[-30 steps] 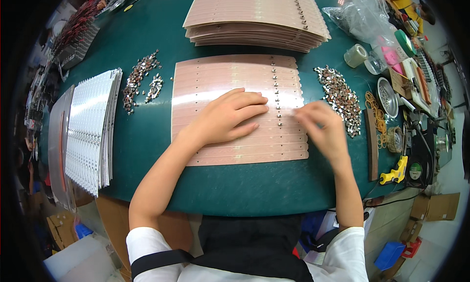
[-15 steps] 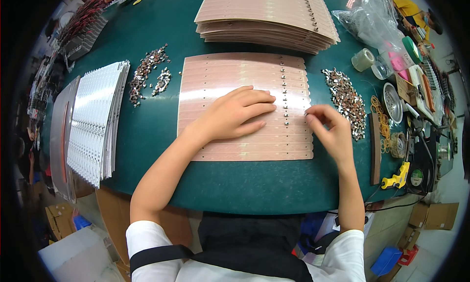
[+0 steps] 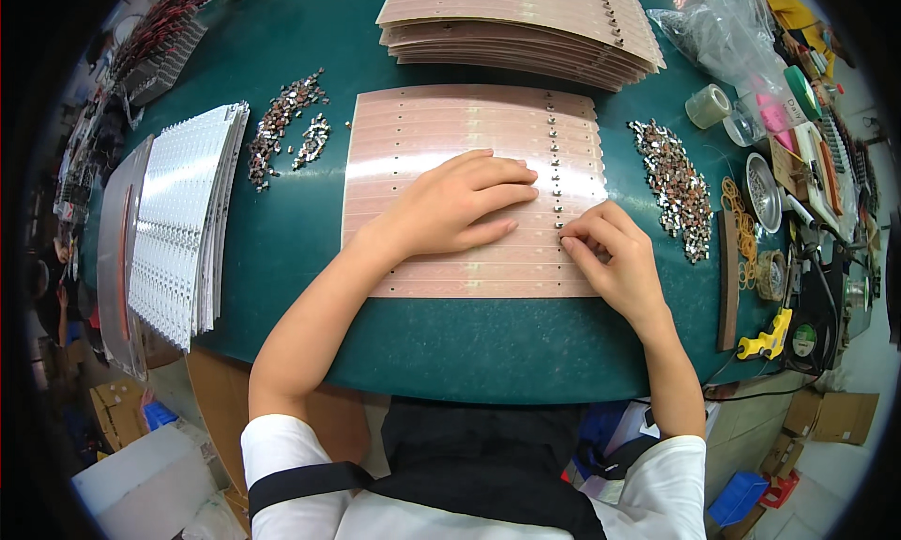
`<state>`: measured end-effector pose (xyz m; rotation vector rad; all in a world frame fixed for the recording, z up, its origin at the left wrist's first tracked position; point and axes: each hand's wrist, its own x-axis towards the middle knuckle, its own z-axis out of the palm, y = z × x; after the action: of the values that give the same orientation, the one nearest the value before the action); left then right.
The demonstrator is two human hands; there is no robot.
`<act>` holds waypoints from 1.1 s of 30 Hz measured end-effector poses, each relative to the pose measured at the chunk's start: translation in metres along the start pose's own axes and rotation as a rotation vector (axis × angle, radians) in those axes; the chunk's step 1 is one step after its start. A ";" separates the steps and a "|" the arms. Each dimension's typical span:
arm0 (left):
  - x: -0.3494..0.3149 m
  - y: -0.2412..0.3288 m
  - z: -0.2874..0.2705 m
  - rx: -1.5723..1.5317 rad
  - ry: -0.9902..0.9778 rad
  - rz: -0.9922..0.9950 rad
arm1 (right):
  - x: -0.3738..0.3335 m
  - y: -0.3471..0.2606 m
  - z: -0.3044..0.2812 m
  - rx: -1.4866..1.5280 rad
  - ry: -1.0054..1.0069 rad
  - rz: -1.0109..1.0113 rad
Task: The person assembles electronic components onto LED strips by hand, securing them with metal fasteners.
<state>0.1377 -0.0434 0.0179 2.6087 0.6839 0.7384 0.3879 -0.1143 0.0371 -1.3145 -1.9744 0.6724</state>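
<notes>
Left hand (image 3: pixel 460 204) flat with fingers (image 3: pixel 507 197) apart, right hand (image 3: pixel 615 258) in a pinch.

Green worktable (image 3: pixel 488 348), pale floor (image 3: pixel 751 413), cardboard boxes (image 3: pixel 845 418) at right, blue bin (image 3: pixel 739 498) nearby

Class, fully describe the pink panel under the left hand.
The pink panel lies flat on the green table: a roughly rectangular, glossy sheet, marked across into strips, with a scalloped right edge. Holes run down its left side; small metallic pieces line a column at right, with bare holes lower down. The left hand rests on it; the right hand is at that column.
</notes>
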 end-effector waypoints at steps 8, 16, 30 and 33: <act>0.001 0.000 0.001 -0.008 0.007 0.002 | -0.001 0.002 0.002 -0.027 -0.003 -0.052; 0.003 0.000 0.000 -0.007 -0.010 0.000 | 0.000 -0.001 0.002 -0.146 0.016 -0.194; 0.003 0.006 -0.005 0.009 -0.040 -0.033 | -0.005 0.063 -0.064 -0.425 0.317 0.287; 0.003 0.004 -0.005 0.009 -0.040 -0.029 | -0.004 0.069 -0.057 -0.587 0.341 0.257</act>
<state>0.1388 -0.0442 0.0247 2.6082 0.7139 0.6748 0.4729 -0.0898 0.0233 -1.9060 -1.7920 -0.0501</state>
